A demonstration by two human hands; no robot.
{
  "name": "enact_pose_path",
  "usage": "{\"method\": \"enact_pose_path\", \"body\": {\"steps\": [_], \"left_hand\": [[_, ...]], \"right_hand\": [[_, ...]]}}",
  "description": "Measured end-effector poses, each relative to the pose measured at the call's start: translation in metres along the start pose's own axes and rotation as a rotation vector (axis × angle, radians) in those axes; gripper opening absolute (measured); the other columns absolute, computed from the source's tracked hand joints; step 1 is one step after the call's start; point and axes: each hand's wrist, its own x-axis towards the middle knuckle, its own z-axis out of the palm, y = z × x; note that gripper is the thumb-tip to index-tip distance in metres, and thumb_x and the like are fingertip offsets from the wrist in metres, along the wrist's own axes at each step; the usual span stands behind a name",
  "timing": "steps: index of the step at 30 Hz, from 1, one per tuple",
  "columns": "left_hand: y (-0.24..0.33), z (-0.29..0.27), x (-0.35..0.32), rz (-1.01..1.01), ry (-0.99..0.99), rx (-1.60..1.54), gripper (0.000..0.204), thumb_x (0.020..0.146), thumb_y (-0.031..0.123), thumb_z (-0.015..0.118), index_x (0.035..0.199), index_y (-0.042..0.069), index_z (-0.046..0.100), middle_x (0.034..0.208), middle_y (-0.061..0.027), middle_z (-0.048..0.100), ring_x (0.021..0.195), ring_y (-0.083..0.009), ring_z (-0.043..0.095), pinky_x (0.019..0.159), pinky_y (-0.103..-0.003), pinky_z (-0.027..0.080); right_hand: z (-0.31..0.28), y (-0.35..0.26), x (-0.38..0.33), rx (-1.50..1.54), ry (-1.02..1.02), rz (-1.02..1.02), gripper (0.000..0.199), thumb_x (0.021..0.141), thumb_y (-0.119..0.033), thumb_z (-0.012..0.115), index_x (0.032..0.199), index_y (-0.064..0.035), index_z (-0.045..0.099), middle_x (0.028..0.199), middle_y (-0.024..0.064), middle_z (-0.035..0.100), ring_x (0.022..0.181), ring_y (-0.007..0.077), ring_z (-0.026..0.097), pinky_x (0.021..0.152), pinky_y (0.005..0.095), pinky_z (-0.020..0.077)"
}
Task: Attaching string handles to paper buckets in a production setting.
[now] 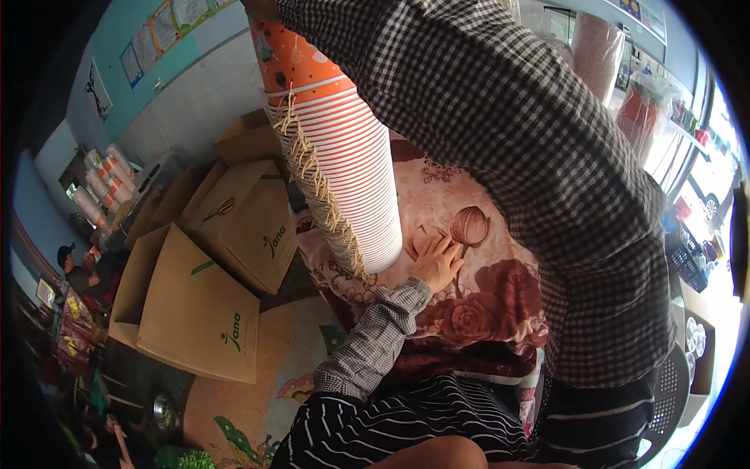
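A tall stack of orange-and-white paper cups (344, 164) leans over a table covered with a flowered red and pink cloth (469, 313). A strip of pale straw-like fringe runs down the stack's left side. My left hand (437, 262) lies on the cloth with fingers apart, its fingertips against the stack's lower end. My right arm, in a checked sleeve, reaches up across the picture. My right hand (262, 8) grips the top end of the stack at the upper edge and is mostly cut off.
Flattened brown cardboard boxes (199, 305) lean and lie at the left, with scissors (223, 207) on one. More cup stacks in plastic wrap (598, 47) stand at the upper right, others (105, 180) at the far left. A person (74, 266) sits at the left. A metal bowl (164, 406) rests on the floor.
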Motion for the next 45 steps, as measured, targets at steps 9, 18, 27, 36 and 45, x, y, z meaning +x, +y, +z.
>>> {"method": "enact_pose_path", "body": {"steps": [9,18,27,36,45], "left_hand": [[-0.014,0.007,-0.003,-0.056,-0.072,-0.104,0.052,0.095,0.043,0.045,0.138,0.013,0.045,0.146,-0.0126,0.036,0.135,-0.0322,0.032,0.114,-0.044,0.025],[0.012,-0.014,0.004,-0.082,-0.162,0.009,0.050,0.094,0.040,0.049,0.135,0.011,0.048,0.144,-0.0129,0.039,0.134,-0.0313,0.033,0.113,-0.043,0.026],[0.007,-0.022,-0.001,0.015,0.066,-0.121,0.043,0.088,0.029,0.059,0.124,0.006,0.056,0.135,-0.0161,0.048,0.126,-0.0321,0.043,0.106,-0.040,0.036],[-0.001,-0.019,0.000,0.055,0.111,-0.249,0.037,0.087,0.025,0.061,0.116,0.001,0.061,0.126,-0.0174,0.055,0.117,-0.0321,0.052,0.098,-0.040,0.043],[-0.002,-0.017,0.001,-0.063,-0.017,-0.230,0.040,0.091,0.029,0.058,0.123,0.005,0.058,0.136,-0.0133,0.049,0.121,-0.0319,0.049,0.100,-0.041,0.043]], "right_hand": [[0.004,-0.008,-0.005,0.121,0.035,-0.142,0.017,0.091,-0.015,0.057,0.097,-0.0021,0.066,0.101,0.0151,0.067,0.092,0.0246,0.066,0.075,0.0373,0.0530],[0.011,0.005,-0.016,0.222,0.070,-0.074,0.020,0.092,-0.016,0.056,0.103,-0.0027,0.064,0.109,0.0171,0.065,0.101,0.0274,0.063,0.082,0.0409,0.0511],[0.009,0.095,-0.112,0.620,0.165,0.004,0.020,0.086,-0.017,0.059,0.097,-0.0002,0.063,0.088,0.0236,0.066,0.081,0.0347,0.066,0.074,0.0424,0.0519],[0.164,0.267,-0.375,0.523,-0.140,0.501,0.023,0.082,-0.026,0.062,0.087,-0.0035,0.065,0.074,0.0172,0.065,0.073,0.0369,0.064,0.065,0.0447,0.0501],[0.197,0.249,-0.543,0.872,-0.488,0.716,0.019,0.080,-0.013,0.069,0.095,-0.0005,0.068,0.077,0.0097,0.069,0.062,0.0154,0.065,0.057,0.0309,0.0526]]}}
